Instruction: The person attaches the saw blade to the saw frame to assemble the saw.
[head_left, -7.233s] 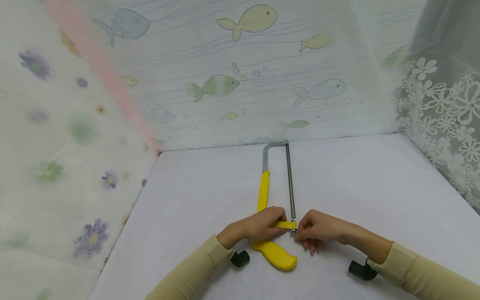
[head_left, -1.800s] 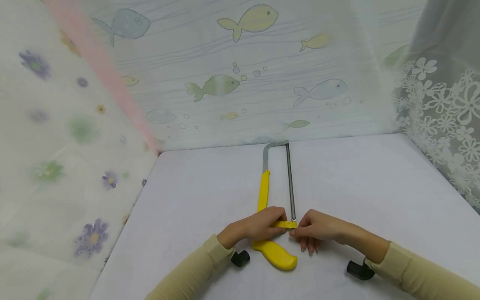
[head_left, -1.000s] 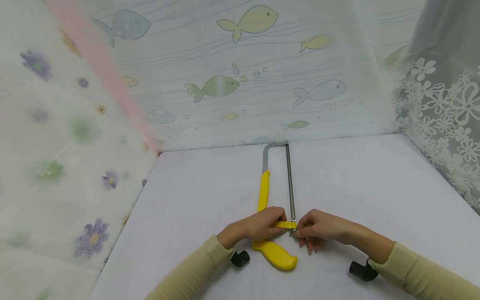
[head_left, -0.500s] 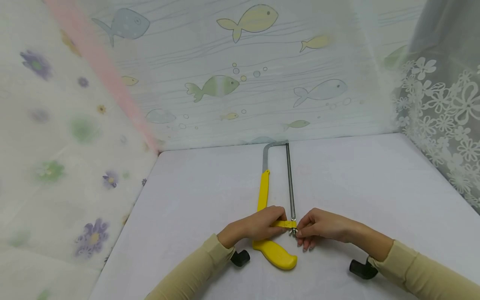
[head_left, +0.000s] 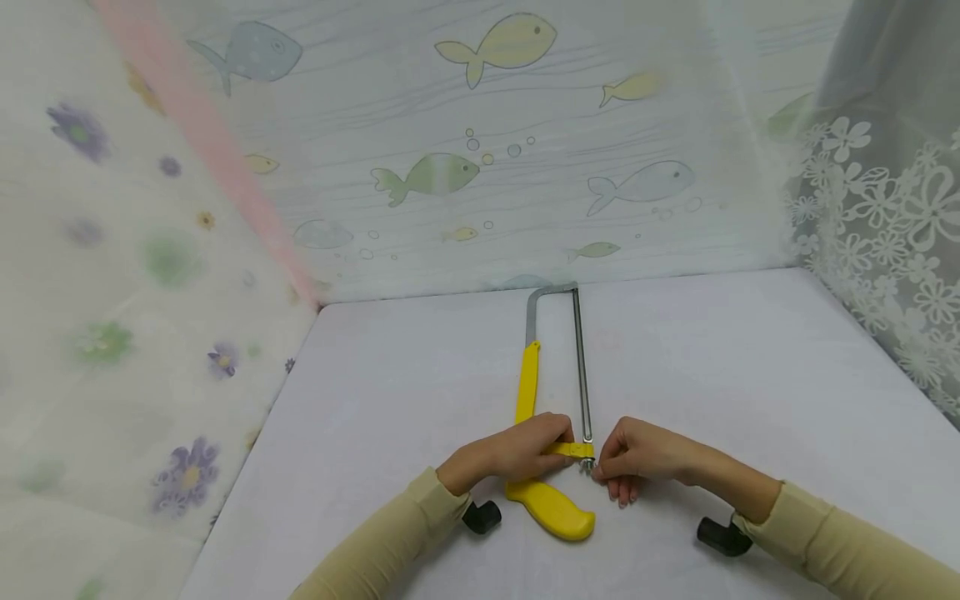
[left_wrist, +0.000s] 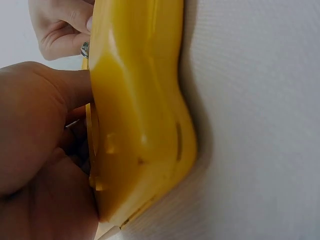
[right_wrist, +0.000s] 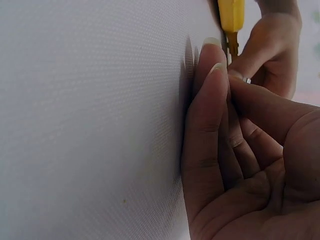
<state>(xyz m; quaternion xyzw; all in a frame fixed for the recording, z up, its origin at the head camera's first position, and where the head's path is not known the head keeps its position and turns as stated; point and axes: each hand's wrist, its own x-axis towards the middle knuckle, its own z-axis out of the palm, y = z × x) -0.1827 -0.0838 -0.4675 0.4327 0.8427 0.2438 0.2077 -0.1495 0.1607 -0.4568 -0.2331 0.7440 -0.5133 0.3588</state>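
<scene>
A hacksaw with a yellow handle (head_left: 555, 512) and a grey metal front frame lies on the white table, its blade (head_left: 581, 358) on the right side. My left hand (head_left: 517, 450) grips the yellow frame just ahead of the handle. At the near end of the blade, a small silver wing nut (head_left: 586, 467) sticks out behind the yellow bracket (head_left: 573, 450). Thumb and index finger of my right hand (head_left: 648, 454) pinch at the right side of this wing nut, the other fingers curled under. In the left wrist view the handle (left_wrist: 145, 110) covers much of the frame.
Black wrist mounts (head_left: 482, 517) show below both sleeves. A fish-patterned curtain (head_left: 450, 108) hangs behind the table's back edge, close to the saw's far end. A flowered curtain (head_left: 127, 350) bounds the left, and a lace one (head_left: 900, 250) the right.
My right fingertips shift over the wing nut and back to its right side, covering it and then showing it at changed angles. The left hand and the hacksaw stay in place.
</scene>
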